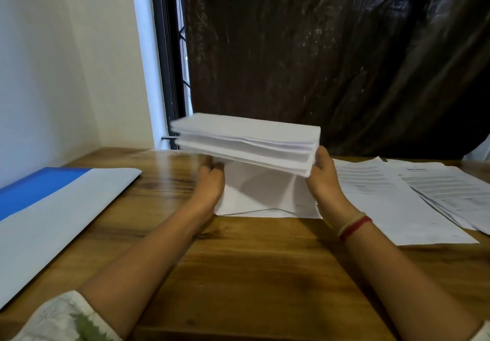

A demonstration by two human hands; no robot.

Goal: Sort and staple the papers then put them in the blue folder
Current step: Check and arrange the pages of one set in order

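A thick stack of white papers is held up above the wooden table, its long edge toward me and slightly blurred. My left hand supports it from below at the left, fingers under the stack. My right hand grips its right end, thumb against the side. Loose white sheets lie flat on the table just under the stack. The blue folder lies open at the left, with its pale inner flap spread toward me.
Printed pages are spread in overlapping piles at the right of the table. A dark plastic sheet hangs behind the table, next to a window frame and a white wall.
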